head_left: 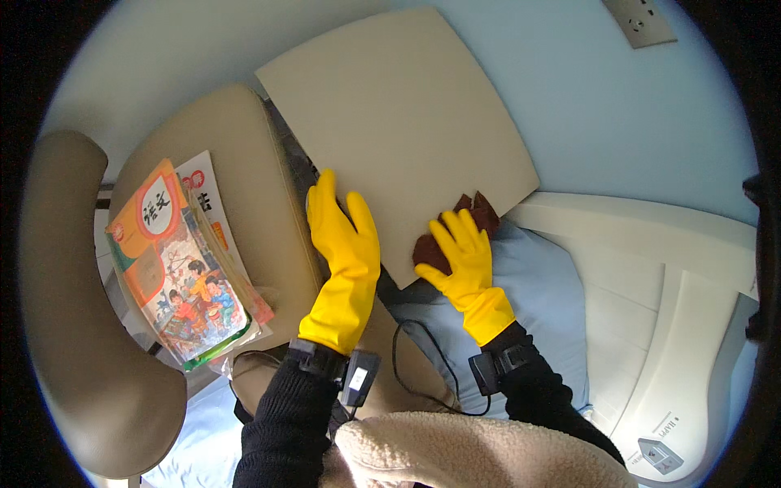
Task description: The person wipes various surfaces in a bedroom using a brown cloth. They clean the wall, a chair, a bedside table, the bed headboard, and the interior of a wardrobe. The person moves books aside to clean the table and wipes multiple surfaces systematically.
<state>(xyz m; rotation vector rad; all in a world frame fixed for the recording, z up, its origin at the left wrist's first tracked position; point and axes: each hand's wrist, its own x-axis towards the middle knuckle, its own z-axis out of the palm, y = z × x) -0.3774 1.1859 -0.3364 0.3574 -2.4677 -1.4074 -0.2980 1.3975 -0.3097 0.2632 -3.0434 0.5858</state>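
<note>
A flat, beige square panel [390, 122] lies in front of me. My right hand [468, 260], in a yellow rubber glove, rests with fingers spread on a dark brown cloth [431, 250] at the panel's near right edge. Part of the cloth is hidden under the palm, and one end sticks up past the fingertips. Also gloved in yellow, my left hand [340, 240] is at the panel's left edge with its fingers stretched out and the thumb apart. Nothing shows in it. Whether it presses on the panel or only hovers there, I cannot tell.
Left of the panel, a beige padded chair [236, 138] holds a stack of books [191, 276]. Its curved armrest [73, 301] is farther left. A black cable [399, 342] loops between my wrists. At right are a blue cushion [541, 293] and a white frame [634, 220].
</note>
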